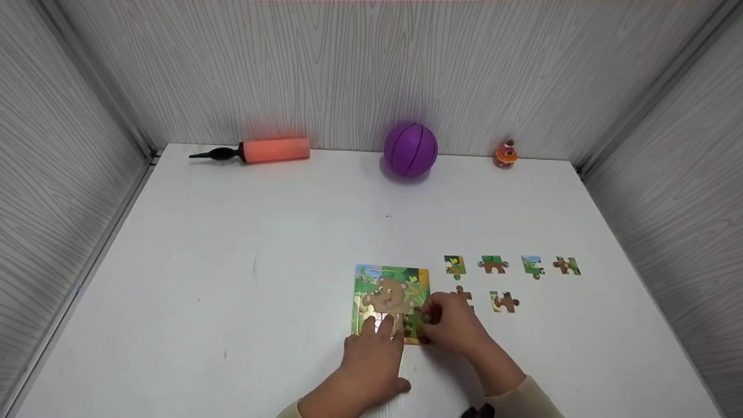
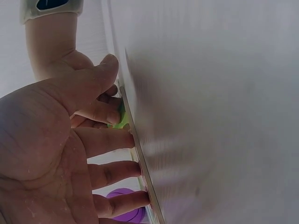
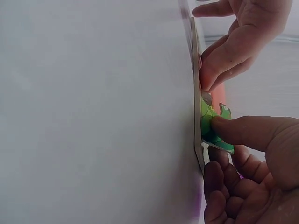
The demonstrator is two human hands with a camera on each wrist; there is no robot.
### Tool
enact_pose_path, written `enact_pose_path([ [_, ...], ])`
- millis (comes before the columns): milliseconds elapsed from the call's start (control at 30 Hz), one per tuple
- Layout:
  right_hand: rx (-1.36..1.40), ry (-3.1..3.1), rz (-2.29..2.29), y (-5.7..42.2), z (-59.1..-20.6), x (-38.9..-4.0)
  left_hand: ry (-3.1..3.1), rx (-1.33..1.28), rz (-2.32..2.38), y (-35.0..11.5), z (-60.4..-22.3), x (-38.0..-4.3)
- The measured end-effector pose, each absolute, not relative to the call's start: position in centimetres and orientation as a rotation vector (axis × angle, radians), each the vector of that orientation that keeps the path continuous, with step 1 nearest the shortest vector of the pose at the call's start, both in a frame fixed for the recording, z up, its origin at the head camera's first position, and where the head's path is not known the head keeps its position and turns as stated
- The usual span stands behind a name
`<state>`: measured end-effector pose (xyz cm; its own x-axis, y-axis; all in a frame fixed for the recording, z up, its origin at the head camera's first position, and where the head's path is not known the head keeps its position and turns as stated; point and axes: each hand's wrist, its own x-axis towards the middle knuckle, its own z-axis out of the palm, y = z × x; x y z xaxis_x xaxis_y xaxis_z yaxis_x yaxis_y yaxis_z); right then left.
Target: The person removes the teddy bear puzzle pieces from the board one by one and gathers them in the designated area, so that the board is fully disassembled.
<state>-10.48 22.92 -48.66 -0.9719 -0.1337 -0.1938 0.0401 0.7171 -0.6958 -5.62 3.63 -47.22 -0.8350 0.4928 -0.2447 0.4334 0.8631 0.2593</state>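
Note:
A square bear jigsaw puzzle board lies flat on the white table. My left hand rests its fingertips on the board's lower part, the fingers fairly straight. A green puzzle piece is pinched between the thumb and fingers of my right hand. In the right wrist view the piece is tilted against the board, partly over its surface. Seen from the left wrist, the fingers of my left hand touch the board's top side. Part of the board is hidden under both hands.
Several loose puzzle pieces lie right of the board, among them a brown piece and a green-brown piece. Along the back wall are an orange pump, a purple ball and a small figurine.

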Motion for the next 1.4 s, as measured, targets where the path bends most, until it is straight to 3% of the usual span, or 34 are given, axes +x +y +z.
enact_pose_path([
  [633,-0.136,2.635,-1.269,25.0,-47.4,-10.4,2.726,0.695,0.325,3.6,-47.5,-5.7],
  [1400,-0.123,2.7,-1.248,31.9,-44.8,-10.3,2.732,0.709,0.362,3.5,-47.6,-5.7],
])
